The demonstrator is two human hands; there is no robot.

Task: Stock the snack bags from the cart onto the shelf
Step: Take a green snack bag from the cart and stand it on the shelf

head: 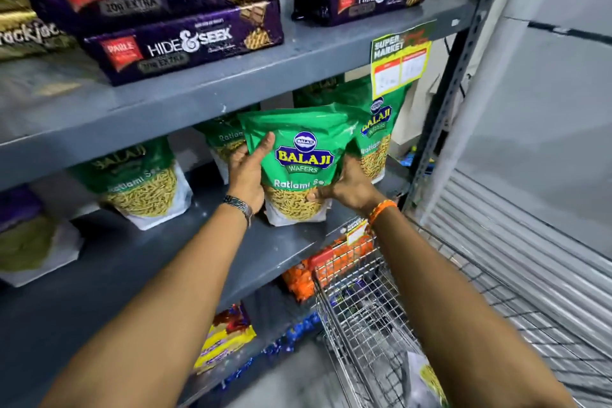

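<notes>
A green Balaji Ratlami Sev snack bag [299, 162] stands upright on the grey middle shelf [165, 262], near its front edge. My left hand [246, 172] grips the bag's left side with the thumb across its front. My right hand [347, 187] holds its lower right side. More bags of the same kind stand on this shelf: one to the left [145, 182], one behind [225, 146] and one to the right [377, 136]. The wire cart [371, 315] is at the lower right, with another snack bag [430, 381] lying in it.
Purple Hide & Seek biscuit packs [178, 43] are stacked on the shelf above. A yellow price tag [399, 63] hangs from that shelf's edge. Orange packs [331, 262] and a yellow pack [225, 338] fill the lower shelves. The slotted upright post [443, 129] bounds the shelf's right end.
</notes>
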